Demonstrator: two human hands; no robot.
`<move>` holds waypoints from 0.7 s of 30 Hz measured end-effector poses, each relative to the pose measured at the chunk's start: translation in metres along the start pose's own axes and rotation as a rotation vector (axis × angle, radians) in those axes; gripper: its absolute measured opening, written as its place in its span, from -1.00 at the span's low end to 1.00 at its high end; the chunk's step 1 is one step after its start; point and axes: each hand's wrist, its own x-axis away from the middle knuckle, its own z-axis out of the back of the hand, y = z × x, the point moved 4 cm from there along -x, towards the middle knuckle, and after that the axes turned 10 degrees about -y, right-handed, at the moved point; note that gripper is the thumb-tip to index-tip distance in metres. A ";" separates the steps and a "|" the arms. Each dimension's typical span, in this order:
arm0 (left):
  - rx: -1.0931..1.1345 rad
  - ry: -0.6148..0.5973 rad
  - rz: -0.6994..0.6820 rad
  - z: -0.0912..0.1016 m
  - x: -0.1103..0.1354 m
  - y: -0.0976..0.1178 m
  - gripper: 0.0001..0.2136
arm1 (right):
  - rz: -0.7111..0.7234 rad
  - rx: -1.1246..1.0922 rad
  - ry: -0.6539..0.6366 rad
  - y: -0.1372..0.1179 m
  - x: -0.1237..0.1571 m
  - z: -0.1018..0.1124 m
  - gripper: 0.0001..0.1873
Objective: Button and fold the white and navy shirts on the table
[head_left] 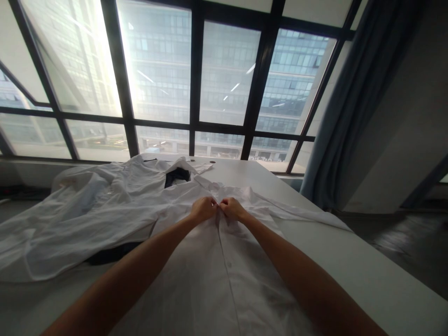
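A white button-up shirt (199,270) lies spread on the table, front side up, its collar toward the window. My left hand (203,208) pinches one edge of the front opening just below the collar. Right beside it, my right hand (231,208) pinches the other edge, and the fingertips of both hands nearly meet. Below the hands the placket runs down toward me, with a small button (229,264) showing on it. One sleeve (308,214) stretches out to the right across the table. Whatever small part sits between my fingertips is hidden.
More white garments (94,196) are heaped on the left, with a dark item (178,176) showing among them and a dark patch (114,253) beneath. The white table (315,242) has its edge on the right. Behind stand framed windows (229,74) and a blue-grey curtain (350,112).
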 end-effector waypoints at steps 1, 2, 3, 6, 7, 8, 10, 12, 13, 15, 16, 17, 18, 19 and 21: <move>0.028 -0.002 0.016 -0.001 0.000 0.000 -0.76 | 0.048 -0.013 0.039 0.000 0.003 -0.001 -0.80; 0.054 -0.003 0.032 -0.002 0.001 0.000 -0.76 | 0.086 -0.031 0.078 0.002 0.005 -0.002 -0.81; 0.072 0.000 0.047 -0.004 0.002 -0.001 -0.76 | 0.119 -0.051 0.116 0.004 0.008 -0.003 -0.81; 0.080 0.023 0.070 -0.010 0.007 -0.006 -0.78 | 0.199 -0.099 0.199 0.012 0.015 -0.009 -0.80; 0.083 0.026 0.068 -0.011 0.008 -0.007 -0.79 | 0.220 -0.105 0.220 0.013 0.017 -0.011 -0.79; 0.094 0.025 0.066 -0.013 0.009 -0.007 -0.81 | 0.237 -0.105 0.237 0.015 0.019 -0.012 -0.78; 0.153 0.013 0.060 -0.014 0.011 -0.007 -0.82 | 0.259 -0.097 0.256 0.016 0.020 -0.015 -0.77; 0.244 0.006 0.050 -0.015 0.011 -0.008 -0.82 | 0.275 -0.092 0.255 0.015 0.021 -0.016 -0.76; 0.292 0.005 0.044 -0.014 0.010 -0.008 -0.82 | 0.284 -0.091 0.250 0.014 0.022 -0.016 -0.76; 0.375 0.007 0.031 -0.014 0.008 -0.009 -0.83 | 0.300 -0.096 0.240 0.012 0.023 -0.016 -0.77; 0.401 0.007 0.028 -0.014 0.007 -0.010 -0.83 | 0.307 -0.098 0.237 0.012 0.024 -0.016 -0.77; 0.418 0.007 0.029 -0.014 0.007 -0.011 -0.83 | 0.312 -0.099 0.234 0.011 0.025 -0.016 -0.77; 0.428 0.008 0.030 -0.014 0.006 -0.013 -0.84 | 0.316 -0.099 0.232 0.010 0.026 -0.016 -0.77; 0.433 0.009 0.029 -0.014 0.005 -0.013 -0.84 | 0.320 -0.098 0.231 0.009 0.027 -0.016 -0.77; 0.441 0.014 0.031 -0.013 0.005 -0.014 -0.83 | 0.329 -0.088 0.226 0.008 0.029 -0.016 -0.77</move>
